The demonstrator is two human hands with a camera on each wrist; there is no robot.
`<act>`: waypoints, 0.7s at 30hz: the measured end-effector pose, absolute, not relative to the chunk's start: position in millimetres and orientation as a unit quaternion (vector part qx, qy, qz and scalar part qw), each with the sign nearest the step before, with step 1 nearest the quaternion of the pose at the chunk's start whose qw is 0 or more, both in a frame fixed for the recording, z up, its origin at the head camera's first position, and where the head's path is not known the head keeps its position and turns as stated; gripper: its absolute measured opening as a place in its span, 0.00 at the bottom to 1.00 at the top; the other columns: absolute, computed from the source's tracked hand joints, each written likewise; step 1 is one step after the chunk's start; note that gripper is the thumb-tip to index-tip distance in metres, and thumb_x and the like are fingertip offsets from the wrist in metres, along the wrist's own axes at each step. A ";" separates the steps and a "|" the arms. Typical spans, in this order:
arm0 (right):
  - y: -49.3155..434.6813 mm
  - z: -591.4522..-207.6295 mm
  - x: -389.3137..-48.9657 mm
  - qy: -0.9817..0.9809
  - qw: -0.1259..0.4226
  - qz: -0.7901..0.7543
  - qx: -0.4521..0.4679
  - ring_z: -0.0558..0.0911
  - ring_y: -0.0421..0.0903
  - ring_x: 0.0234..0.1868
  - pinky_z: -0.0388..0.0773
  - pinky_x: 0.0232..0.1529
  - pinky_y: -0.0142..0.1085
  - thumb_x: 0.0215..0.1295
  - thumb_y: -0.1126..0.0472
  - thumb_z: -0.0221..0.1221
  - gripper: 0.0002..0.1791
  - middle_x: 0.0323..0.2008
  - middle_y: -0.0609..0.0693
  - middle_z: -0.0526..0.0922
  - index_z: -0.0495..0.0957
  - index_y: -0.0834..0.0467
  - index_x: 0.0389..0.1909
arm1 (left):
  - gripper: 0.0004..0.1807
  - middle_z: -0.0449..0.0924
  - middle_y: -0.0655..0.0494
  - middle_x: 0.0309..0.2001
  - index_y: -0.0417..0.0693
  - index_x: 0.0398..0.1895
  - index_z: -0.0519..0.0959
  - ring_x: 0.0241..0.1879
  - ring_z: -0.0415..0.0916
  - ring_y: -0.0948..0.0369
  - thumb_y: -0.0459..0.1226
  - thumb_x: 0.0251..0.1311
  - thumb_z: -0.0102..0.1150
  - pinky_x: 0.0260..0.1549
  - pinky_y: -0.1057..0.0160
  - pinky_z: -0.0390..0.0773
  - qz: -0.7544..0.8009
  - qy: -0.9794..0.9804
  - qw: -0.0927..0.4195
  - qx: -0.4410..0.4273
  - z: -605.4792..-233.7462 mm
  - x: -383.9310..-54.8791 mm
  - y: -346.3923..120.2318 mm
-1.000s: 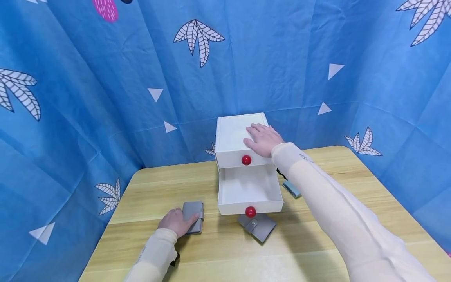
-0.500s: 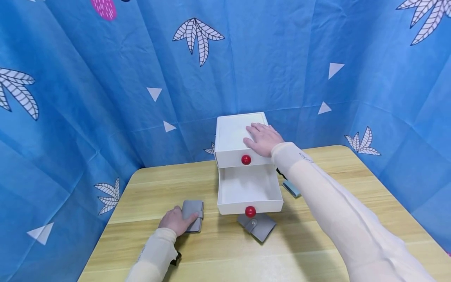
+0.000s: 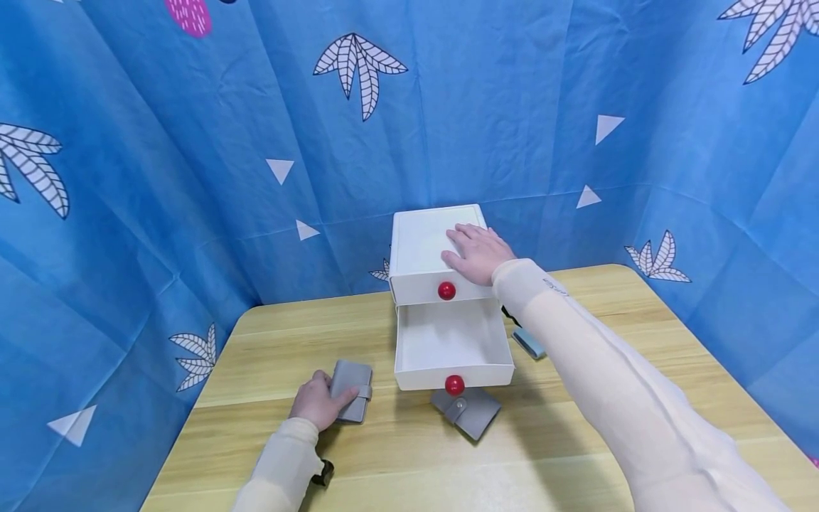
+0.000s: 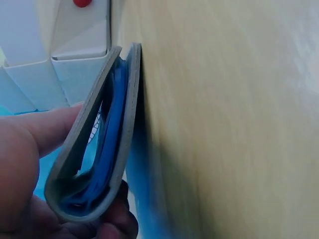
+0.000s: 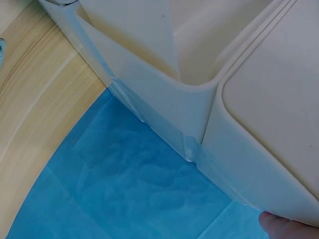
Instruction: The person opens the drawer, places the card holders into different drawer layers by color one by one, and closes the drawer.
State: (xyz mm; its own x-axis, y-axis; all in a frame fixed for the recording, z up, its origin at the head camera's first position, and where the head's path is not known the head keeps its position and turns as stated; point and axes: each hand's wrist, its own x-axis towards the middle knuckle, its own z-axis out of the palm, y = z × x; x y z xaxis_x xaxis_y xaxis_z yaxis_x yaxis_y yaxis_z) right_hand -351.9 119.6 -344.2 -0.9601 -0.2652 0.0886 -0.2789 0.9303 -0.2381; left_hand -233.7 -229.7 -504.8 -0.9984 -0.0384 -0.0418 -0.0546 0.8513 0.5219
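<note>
My left hand (image 3: pixel 318 402) holds a grey card holder (image 3: pixel 352 375) with a snap strap, at the left of the table. In the left wrist view the thumb lies on one cover and the fingers curl under the other; blue sleeves show inside the card holder (image 4: pixel 130 94). My right hand (image 3: pixel 478 254) rests with fingers extended on top of a white two-drawer box (image 3: pixel 419 242). Its lower drawer (image 3: pixel 425 377) is pulled out with nothing visible inside; the upper one is closed. In the right wrist view only a fingertip (image 5: pixel 284 228) shows at the box's edge.
Another grey card holder (image 3: pixel 478 414) lies partly beneath the pulled-out drawer. To the box's right, a light blue folded item (image 3: pixel 529 343) is partly hidden by the right sleeve. Blue patterned curtain (image 3: pixel 358 163) hangs behind the wooden table (image 3: pixel 288 334). Red knobs jut from both drawers.
The grey card holder in my left hand has tilted slightly, its far edge shifting forward and its near edge lifting a little. My right hand and the drawer box stay put.
</note>
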 end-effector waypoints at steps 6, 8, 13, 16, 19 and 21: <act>119.1 -343.8 -351.5 -0.982 0.026 0.124 0.138 0.47 0.52 0.75 0.39 0.72 0.51 0.70 0.35 0.38 0.38 0.75 0.51 0.51 0.52 0.49 0.75 | 0.30 0.80 0.41 0.37 0.31 0.48 0.70 0.36 0.77 0.53 0.49 0.58 0.65 0.35 0.53 0.77 0.317 0.948 0.012 -0.023 -506.4 -232.2 -230.1; 119.8 -344.0 -352.0 -0.982 0.027 0.124 0.137 0.48 0.52 0.75 0.40 0.72 0.51 0.70 0.35 0.38 0.38 0.75 0.51 0.51 0.52 0.49 0.75 | 0.30 0.81 0.42 0.38 0.32 0.52 0.68 0.36 0.78 0.54 0.47 0.59 0.64 0.35 0.55 0.77 0.343 0.939 0.014 -0.023 -507.7 -232.3 -229.5; 120.7 -344.2 -352.8 -0.982 0.027 0.125 0.137 0.48 0.52 0.75 0.40 0.72 0.51 0.70 0.35 0.38 0.38 0.75 0.51 0.51 0.52 0.49 0.75 | 0.30 0.80 0.47 0.36 0.40 0.63 0.63 0.33 0.78 0.58 0.40 0.61 0.63 0.30 0.61 0.75 0.421 0.906 0.030 -0.020 -511.6 -232.5 -228.6; 120.8 -344.2 -353.3 -0.982 0.026 0.124 0.137 0.48 0.52 0.75 0.40 0.72 0.51 0.70 0.35 0.38 0.38 0.75 0.51 0.51 0.52 0.49 0.75 | 0.31 0.79 0.48 0.35 0.47 0.67 0.62 0.33 0.78 0.59 0.37 0.62 0.62 0.31 0.61 0.76 0.455 0.890 0.037 -0.010 -515.1 -233.0 -228.6; 120.7 -344.1 -353.5 -0.982 0.025 0.123 0.137 0.48 0.52 0.75 0.40 0.72 0.51 0.70 0.35 0.38 0.38 0.75 0.51 0.51 0.52 0.49 0.75 | 0.31 0.79 0.48 0.35 0.52 0.68 0.63 0.35 0.78 0.58 0.35 0.61 0.61 0.33 0.60 0.78 0.479 0.877 0.040 -0.004 -519.4 -233.9 -229.3; 120.7 -344.2 -353.8 -0.982 0.024 0.123 0.138 0.48 0.52 0.75 0.40 0.72 0.51 0.70 0.34 0.38 0.38 0.75 0.51 0.51 0.52 0.49 0.75 | 0.31 0.79 0.48 0.36 0.54 0.67 0.65 0.37 0.77 0.57 0.34 0.61 0.61 0.34 0.60 0.78 0.489 0.871 0.041 -0.001 -521.5 -234.2 -229.8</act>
